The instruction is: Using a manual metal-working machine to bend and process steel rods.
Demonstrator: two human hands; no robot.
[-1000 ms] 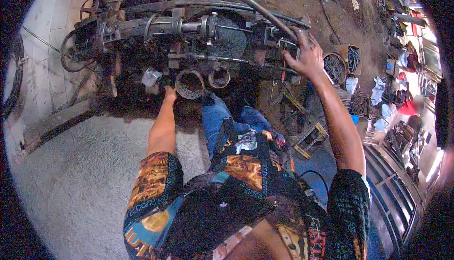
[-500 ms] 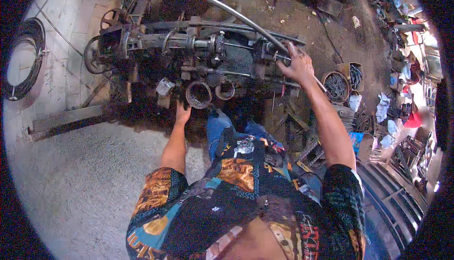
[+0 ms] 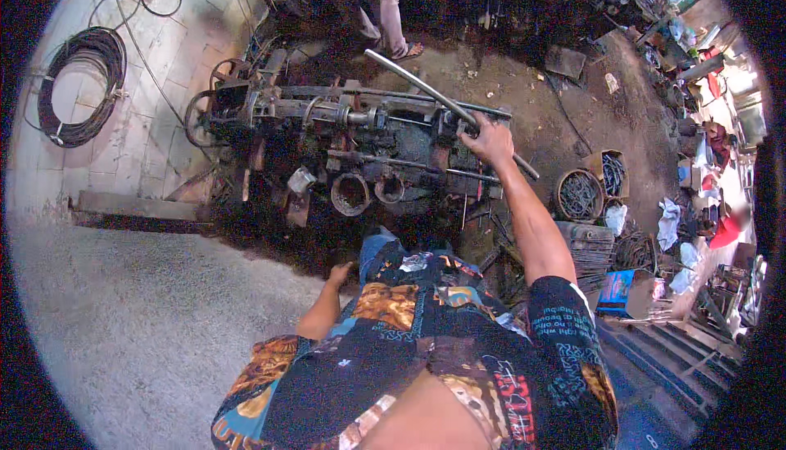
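My right hand (image 3: pixel 491 142) is wrapped round a long smooth metal rod (image 3: pixel 413 81), over the right end of a dark, greasy machine (image 3: pixel 327 114) with a shaft and parallel rails. The rod slants from the far middle down to the right, past my hand. My left hand (image 3: pixel 341 273) hangs low beside my jeans, apart from the machine; its fingers are too small and dark to make out. Two round tins (image 3: pixel 351 194) sit at the machine's near side, close to a small pale container (image 3: pixel 301 180).
A cable coil (image 3: pixel 82 85) lies on the pale tiles at left. To the right stand a basket of metal pieces (image 3: pixel 580 194), a box of rods (image 3: pixel 612 171) and a blue carton (image 3: pixel 626 293). Another person's leg (image 3: pixel 390 8) shows beyond the machine.
My left hand has drawn back from the machine's near side toward my body. My right hand still grips the rod. The whole view has shifted, so the machine sits lower in it.
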